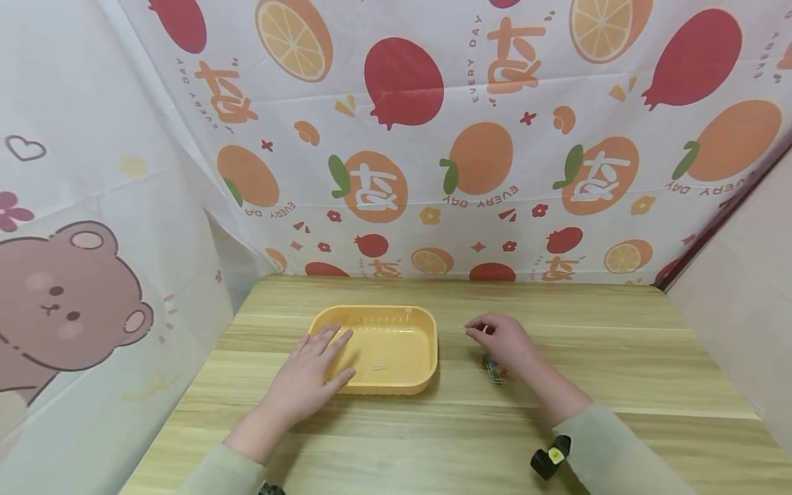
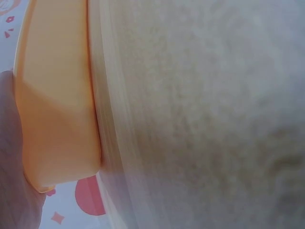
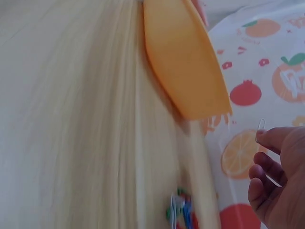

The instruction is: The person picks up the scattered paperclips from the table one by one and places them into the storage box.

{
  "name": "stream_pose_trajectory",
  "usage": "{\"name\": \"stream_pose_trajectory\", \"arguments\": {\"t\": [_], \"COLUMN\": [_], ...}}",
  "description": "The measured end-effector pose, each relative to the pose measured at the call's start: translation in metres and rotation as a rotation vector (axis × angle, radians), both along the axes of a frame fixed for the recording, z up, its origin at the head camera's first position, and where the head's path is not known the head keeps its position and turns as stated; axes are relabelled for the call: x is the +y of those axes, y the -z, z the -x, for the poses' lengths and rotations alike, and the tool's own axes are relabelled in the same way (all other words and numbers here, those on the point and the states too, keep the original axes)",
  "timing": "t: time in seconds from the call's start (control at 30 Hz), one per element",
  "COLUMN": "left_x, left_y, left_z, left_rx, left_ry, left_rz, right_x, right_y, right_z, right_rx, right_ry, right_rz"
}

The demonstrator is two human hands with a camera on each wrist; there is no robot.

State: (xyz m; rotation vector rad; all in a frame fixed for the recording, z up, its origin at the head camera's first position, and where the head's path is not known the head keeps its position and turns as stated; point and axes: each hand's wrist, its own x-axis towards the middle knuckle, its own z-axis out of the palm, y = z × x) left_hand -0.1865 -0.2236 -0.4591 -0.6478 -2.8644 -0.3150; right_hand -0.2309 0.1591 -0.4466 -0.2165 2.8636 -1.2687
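Note:
A yellow plastic tray (image 1: pixel 405 350) sits on the wooden table. My left hand (image 1: pixel 312 375) rests over its left rim, fingers spread and fairly straight. Inside the tray lie pale paper clips (image 1: pixel 379 367), close together. To the right of the tray, my right hand (image 1: pixel 506 342) pinches a pale paper clip (image 3: pixel 260 126) between thumb and index finger, its loop sticking out past the fingertips. Just below that hand lies a small pile of coloured paper clips (image 1: pixel 493 370), partly covered by it in the head view. The left wrist view shows the tray's outer wall (image 2: pixel 59 109) beside the hand.
A white cloth (image 1: pixel 414 172) printed with fruit hangs behind the table's far edge. Another cloth with a bear (image 1: pixel 68 295) hangs at the left, and a pale panel (image 1: pixel 736 289) stands at the right. Bare wood (image 1: pixel 408 440) lies in front of the tray.

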Motion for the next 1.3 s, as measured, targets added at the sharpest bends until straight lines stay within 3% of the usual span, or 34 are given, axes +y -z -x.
{"name": "stream_pose_trajectory", "arguments": {"t": [0.2, 0.63, 0.97, 1.3], "left_x": [0.001, 0.001, 0.0, 0.0], "left_y": [0.001, 0.003, 0.003, 0.003], "left_z": [0.0, 0.0, -0.001, 0.0], "left_rx": [-0.005, -0.006, -0.016, 0.003], "left_ry": [-0.004, -0.004, -0.012, -0.004], "left_rz": [-0.005, 0.006, 0.008, 0.015], "right_x": [-0.023, -0.076, -0.099, -0.119], "right_y": [-0.004, -0.016, -0.014, -0.017], "right_z": [0.003, 0.004, 0.004, 0.007], "right_rx": [-0.028, -0.043, -0.047, -0.029], "right_ry": [-0.023, -0.084, -0.159, -0.234], "right_rz": [0.158, 0.247, 0.264, 0.188]}}
